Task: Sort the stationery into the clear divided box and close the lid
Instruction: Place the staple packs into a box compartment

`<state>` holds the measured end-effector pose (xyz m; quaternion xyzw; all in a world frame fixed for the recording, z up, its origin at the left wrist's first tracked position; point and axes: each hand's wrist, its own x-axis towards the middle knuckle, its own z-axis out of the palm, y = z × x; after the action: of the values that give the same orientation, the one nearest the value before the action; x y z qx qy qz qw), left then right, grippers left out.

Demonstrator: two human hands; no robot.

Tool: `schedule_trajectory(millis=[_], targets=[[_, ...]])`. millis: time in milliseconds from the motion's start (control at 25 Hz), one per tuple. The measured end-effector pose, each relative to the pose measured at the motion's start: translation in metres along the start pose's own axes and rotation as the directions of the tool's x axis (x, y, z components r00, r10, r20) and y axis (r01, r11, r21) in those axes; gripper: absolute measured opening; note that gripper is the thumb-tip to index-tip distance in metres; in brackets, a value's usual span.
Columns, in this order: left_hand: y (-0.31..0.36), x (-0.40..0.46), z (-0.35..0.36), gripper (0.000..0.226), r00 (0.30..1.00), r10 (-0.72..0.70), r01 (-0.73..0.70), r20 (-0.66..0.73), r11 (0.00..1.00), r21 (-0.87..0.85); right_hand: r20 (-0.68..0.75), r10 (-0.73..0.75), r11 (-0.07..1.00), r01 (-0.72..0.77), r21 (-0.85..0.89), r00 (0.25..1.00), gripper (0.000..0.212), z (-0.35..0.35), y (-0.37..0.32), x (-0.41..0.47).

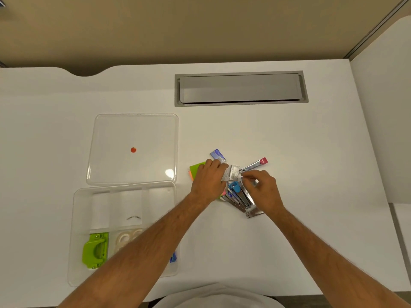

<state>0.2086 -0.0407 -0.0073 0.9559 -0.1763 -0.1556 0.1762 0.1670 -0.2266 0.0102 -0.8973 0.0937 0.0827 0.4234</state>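
The clear divided box [77,218] sits at the front left with its lid [106,134] lying flat behind it. A green hole punch [94,250] and tape rolls [125,237] lie in its front compartments. My left hand [209,180] and my right hand [261,185] are over a stationery pile right of the box. Between their fingertips is a small white staple box [233,172]. The left hand covers green sticky notes [195,170]. Metal staplers with a blue part [235,192] lie under my hands. A pink-tipped stapler [255,164] and a blue staple box [217,154] lie just behind.
A grey cable hatch [241,88] is set into the white desk at the back. A small red dot [133,149] shows on the lid. A blue item [173,257] peeks out by my left forearm at the box's right side. A white partition [382,107] stands at the right.
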Motion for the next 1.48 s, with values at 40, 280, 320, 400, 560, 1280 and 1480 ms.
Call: schedule_trajectory(millis=[40,280,320,400,560,1280,1480], targets=[[0.000,0.000,-0.001,0.052,1.000,0.000,-0.001,-0.022,1.000,-0.025,0.007,-0.014,1.000,0.014,-0.004,1.000,0.018,0.001,-0.002,0.005],[-0.009,-0.016,-0.012,0.053,0.982,-0.062,0.026,-0.180,0.980,-0.198,0.137,-0.157,0.953,0.186,-0.238,0.978,0.026,0.004,-0.014,0.038],[-0.011,-0.019,-0.014,0.052,0.980,-0.071,0.032,-0.184,0.978,-0.205,0.160,-0.169,0.938,0.208,-0.276,0.973,0.027,0.005,-0.015,0.042],[-0.014,-0.025,-0.017,0.050,0.979,-0.085,0.045,-0.185,0.976,-0.213,0.189,-0.162,0.909,0.221,-0.354,0.968,0.029,0.008,-0.017,0.051],[-0.018,-0.035,-0.018,0.050,0.979,-0.119,0.077,-0.166,0.968,-0.239,0.301,-0.081,0.784,0.247,-0.570,0.950,0.040,0.016,-0.015,0.055],[-0.025,-0.045,-0.027,0.058,0.969,-0.181,0.110,-0.167,0.926,-0.361,0.193,-0.215,0.862,0.279,-0.424,0.957,0.049,0.019,-0.041,0.043],[-0.021,-0.082,-0.047,0.052,0.940,-0.190,0.068,-0.283,0.918,-0.390,0.223,-0.294,0.944,0.319,-0.086,0.930,0.035,0.014,-0.077,0.013]])
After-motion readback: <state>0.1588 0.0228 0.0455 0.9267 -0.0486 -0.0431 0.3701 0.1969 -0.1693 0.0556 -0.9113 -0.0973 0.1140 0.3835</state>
